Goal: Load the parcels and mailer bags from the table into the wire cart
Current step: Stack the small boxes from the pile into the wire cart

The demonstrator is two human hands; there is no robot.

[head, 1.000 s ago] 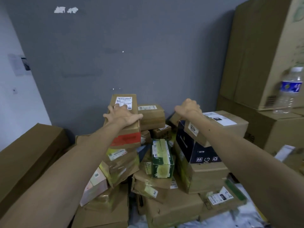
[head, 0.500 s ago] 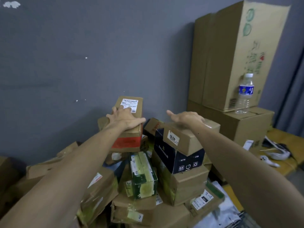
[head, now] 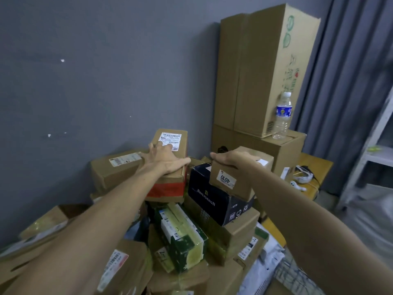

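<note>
A heap of taped brown parcels fills the lower middle. My left hand (head: 163, 158) rests flat on the top of a tall brown parcel with red tape (head: 168, 188) and a white label, fingers spread, thumb at its right edge. My right hand (head: 231, 159) grips a small brown parcel marked 4010 (head: 231, 184), thumb on the near left corner and fingers over the top. That parcel sits tilted on a black box (head: 212, 205). White mailer bags (head: 270, 258) lie at the lower right beside a patch of wire mesh (head: 295, 277).
Two big cardboard cartons (head: 259, 71) are stacked against the grey wall on the right, with a water bottle (head: 282, 116) on the lower one. Behind them is a yellow tabletop (head: 316, 167) with small white items, then a white shelf frame (head: 361, 167) and a grey curtain.
The view has swung right, bringing the cartons, bottle and curtain into sight. Both hands stay on the same parcels. The right thumb now wraps the small parcel's front corner, and the parcel has tilted.
</note>
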